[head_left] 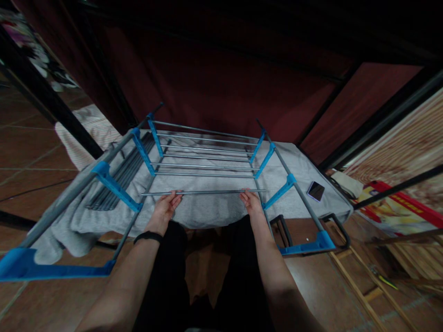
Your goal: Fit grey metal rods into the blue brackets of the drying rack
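Observation:
A thin grey metal tube [211, 192] lies crosswise in my two hands. My left hand [168, 205] is closed round it near its left end, and my right hand [251, 201] holds it near the right end. Around them stands a partly assembled rack of grey tubes with blue plastic brackets [116, 186]. Several crossbars [204, 167] span its far part between the two sides. The tube's ends are close to the rack's lower side rails; whether they touch cannot be made out.
A bundle of loose grey tubes [119, 180] lies at the left on the grey cloth [207, 212]. A phone [315, 191] rests on the cloth at the right. Beyond it are a red box [398, 203] and a wooden frame [360, 281] on the floor. Dark metal posts [78, 133] flank the cloth.

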The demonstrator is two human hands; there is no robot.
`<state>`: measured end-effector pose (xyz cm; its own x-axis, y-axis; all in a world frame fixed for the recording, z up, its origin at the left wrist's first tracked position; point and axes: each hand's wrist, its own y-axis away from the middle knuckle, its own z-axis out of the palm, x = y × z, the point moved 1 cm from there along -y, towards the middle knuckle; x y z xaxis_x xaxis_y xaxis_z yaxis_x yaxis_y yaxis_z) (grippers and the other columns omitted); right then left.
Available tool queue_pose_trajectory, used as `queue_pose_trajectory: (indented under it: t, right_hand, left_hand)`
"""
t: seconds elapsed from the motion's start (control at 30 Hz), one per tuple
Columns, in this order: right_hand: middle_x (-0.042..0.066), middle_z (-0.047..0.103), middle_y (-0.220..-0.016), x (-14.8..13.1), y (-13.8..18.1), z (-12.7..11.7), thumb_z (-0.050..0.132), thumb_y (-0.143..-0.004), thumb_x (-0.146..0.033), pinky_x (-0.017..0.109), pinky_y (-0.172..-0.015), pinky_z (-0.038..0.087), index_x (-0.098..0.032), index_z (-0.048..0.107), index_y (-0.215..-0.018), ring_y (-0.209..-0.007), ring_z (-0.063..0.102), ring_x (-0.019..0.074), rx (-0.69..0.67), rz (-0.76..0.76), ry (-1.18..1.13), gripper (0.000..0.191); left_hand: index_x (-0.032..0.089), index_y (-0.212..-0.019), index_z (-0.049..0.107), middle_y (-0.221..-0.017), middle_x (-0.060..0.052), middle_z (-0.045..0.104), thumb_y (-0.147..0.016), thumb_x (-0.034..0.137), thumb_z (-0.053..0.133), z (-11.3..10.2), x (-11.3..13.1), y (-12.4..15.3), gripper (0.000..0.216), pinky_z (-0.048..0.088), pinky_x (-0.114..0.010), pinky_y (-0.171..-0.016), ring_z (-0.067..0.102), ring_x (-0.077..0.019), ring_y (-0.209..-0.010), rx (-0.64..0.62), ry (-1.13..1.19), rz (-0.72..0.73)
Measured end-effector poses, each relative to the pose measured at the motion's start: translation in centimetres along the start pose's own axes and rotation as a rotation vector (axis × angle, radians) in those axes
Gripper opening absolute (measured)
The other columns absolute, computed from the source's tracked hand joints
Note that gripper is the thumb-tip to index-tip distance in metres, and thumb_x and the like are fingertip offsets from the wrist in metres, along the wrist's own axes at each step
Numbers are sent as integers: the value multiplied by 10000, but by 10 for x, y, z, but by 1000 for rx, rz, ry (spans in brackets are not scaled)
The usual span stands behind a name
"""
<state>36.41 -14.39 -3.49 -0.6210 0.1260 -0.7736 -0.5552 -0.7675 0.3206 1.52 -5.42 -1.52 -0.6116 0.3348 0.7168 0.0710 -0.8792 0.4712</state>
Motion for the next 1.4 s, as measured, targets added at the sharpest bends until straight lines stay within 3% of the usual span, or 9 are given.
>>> queue_pose_trajectory:
  t: [0.2, 0.93, 1.4]
  right_hand:
    - [-30, 736, -715, 0, -1, 0, 774, -741, -142, 273, -702, 628, -241, 608, -765, -656, 716, 139, 15, -15, -3, 195]
    - [-21, 749, -729, 6, 2, 7, 780, -700, -139, 290, -702, 624, -231, 616, -766, -690, 732, 157, -72, 7, 47, 199]
    - [-43, 683, -646, 3, 4, 10, 829, -702, -205, 268, -665, 613, -224, 607, -771, -644, 704, 147, -5, 0, 66, 232]
  left_hand:
    - [152, -752, 601, -737, -32, 724, -870, 21, 632, -1, -1, -2, 180, 595, -215, -612, 727, -140, -638, -10, -25, -9]
    - [120, -781, 644, -654, -51, 695, -927, 159, 639, -2, -3, -7, 150, 543, -182, -555, 685, -114, -574, -31, -130, -36]
    - [113, -790, 663, -715, -64, 714, -887, 45, 623, 1, -2, -1, 125, 598, -204, -643, 720, -131, -665, -115, -136, -37]
